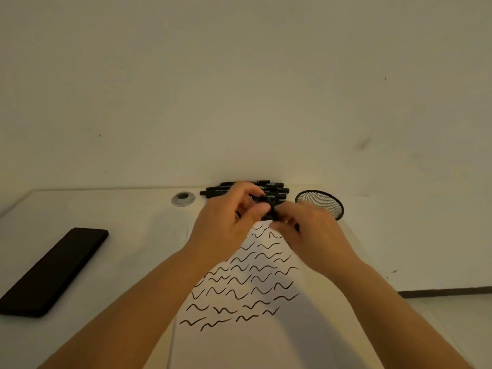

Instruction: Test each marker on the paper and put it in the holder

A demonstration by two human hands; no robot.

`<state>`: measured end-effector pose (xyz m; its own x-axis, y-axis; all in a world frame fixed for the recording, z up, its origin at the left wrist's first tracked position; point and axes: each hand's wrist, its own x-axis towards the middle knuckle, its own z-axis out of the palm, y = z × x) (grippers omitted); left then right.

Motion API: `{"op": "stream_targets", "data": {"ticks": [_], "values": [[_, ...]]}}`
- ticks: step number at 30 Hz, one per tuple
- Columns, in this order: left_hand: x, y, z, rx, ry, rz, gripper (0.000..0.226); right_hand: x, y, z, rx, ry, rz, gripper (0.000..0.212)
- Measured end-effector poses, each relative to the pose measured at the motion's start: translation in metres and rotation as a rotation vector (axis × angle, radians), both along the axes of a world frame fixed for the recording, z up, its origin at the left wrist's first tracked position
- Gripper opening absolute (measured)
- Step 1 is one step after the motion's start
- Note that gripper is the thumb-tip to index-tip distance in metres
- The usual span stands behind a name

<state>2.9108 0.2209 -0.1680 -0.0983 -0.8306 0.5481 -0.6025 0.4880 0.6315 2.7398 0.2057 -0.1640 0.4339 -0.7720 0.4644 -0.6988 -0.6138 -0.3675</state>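
A sheet of white paper [239, 339] lies in front of me, covered with several black wavy test strokes. Both hands meet above its far edge on one black marker [269, 209]. My left hand [229, 222] pinches one end of it and my right hand [308, 233] grips the other end. Whether the cap is on or off is hidden by the fingers. Behind the hands a pile of black markers [274, 189] lies against the wall. The black mesh holder [320, 202] stands to the right of the pile.
A black phone [53, 270] lies on the white table at the left. A round grey cable grommet [183, 198] sits left of the marker pile. The wall runs right behind the table, and the table's right edge falls off near my right forearm.
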Motion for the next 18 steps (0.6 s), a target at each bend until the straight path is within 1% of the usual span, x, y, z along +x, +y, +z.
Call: {"op": "stream_targets", "data": {"ticks": [1,2,5,7,8,10,13,15,18], "values": [[0.002,-0.01,-0.002,0.01,0.018,0.024,0.017,-0.005,-0.008,0.003,0.018,-0.072,-0.051,0.014],[0.005,-0.021,-0.005,0.032,-0.032,0.068,0.02,-0.011,-0.015,0.006,0.041,-0.172,-0.102,0.012],[0.024,-0.057,-0.029,0.149,-0.355,0.208,0.022,-0.029,-0.035,0.013,0.101,-0.456,-0.219,0.007],[0.035,-0.074,-0.049,0.234,-0.517,0.237,0.025,-0.04,-0.046,0.012,0.133,-0.56,-0.281,0.013],[0.039,-0.081,-0.058,0.266,-0.571,0.236,0.027,-0.045,-0.051,0.011,0.146,-0.574,-0.316,0.017],[0.043,-0.09,-0.07,0.299,-0.638,0.234,0.03,-0.052,-0.058,0.003,0.174,-0.543,-0.375,0.023],[0.043,-0.098,-0.078,0.312,-0.688,0.255,0.029,-0.056,-0.063,-0.012,0.219,-0.511,-0.423,0.036],[0.041,-0.103,-0.08,0.322,-0.706,0.265,0.028,-0.055,-0.064,-0.019,0.183,-0.49,-0.431,0.046],[0.037,-0.108,-0.082,0.322,-0.751,0.268,0.029,-0.052,-0.064,-0.028,0.105,-0.396,-0.406,0.061]]}}
